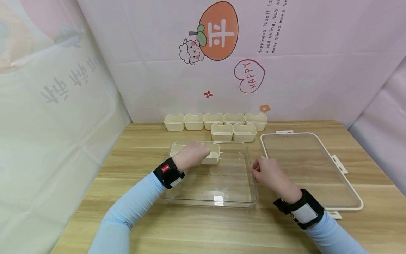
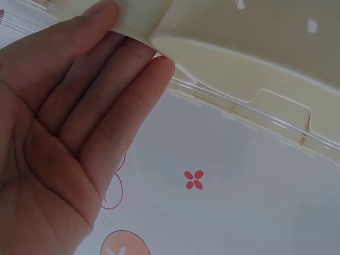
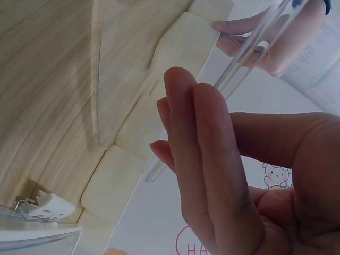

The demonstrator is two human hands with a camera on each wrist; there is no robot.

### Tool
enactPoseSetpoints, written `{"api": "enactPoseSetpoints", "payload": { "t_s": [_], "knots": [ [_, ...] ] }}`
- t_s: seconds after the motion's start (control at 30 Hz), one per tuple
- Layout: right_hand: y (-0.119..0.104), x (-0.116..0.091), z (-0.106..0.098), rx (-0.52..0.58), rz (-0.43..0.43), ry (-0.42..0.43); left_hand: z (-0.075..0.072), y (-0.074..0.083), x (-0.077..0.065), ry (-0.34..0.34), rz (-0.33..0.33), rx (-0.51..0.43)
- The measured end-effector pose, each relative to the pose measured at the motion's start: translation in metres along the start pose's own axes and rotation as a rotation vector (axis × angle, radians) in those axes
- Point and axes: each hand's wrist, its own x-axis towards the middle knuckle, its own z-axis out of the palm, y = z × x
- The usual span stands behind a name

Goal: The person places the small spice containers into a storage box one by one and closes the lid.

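My left hand point(image 1: 194, 154) reaches over the clear box point(image 1: 209, 204) and pinches the near wall of a small cream bin point(image 1: 214, 156) inside it. In the left wrist view the thumb and fingers close on this bin's edge point(image 2: 141, 21). Another cream bin point(image 1: 175, 149) stands close beside it in the box's far left corner, partly behind my hand. My right hand point(image 1: 268, 173) is at the box's right wall, thumb and fingers bent around the rim. In the right wrist view the fingers point(image 3: 212, 149) cover part of this rim point(image 3: 255, 42).
Several matching bins point(image 1: 194, 122) line the back of the wooden table, with two more bins point(image 1: 244, 133) in front of them. To the right lies a clear lid point(image 1: 304, 169) with a white frame and side clips point(image 1: 338, 164). Printed cloth point(image 1: 158, 84) hangs behind the table.
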Motion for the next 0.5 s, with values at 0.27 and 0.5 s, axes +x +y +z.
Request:
{"api": "enactPoseSetpoints", "payload": {
  "t_s": [0.27, 0.5],
  "knots": [
    [-0.0014, -0.0001, -0.0003, -0.006, -0.005, 0.001, -0.0015, 0.0013, -0.0019, -0.003, -0.005, -0.004],
    [-0.0014, -0.0008, -0.0003, 0.005, -0.007, 0.001, -0.0025, 0.0028, -0.0027, -0.016, -0.018, -0.011]
  ]
}}
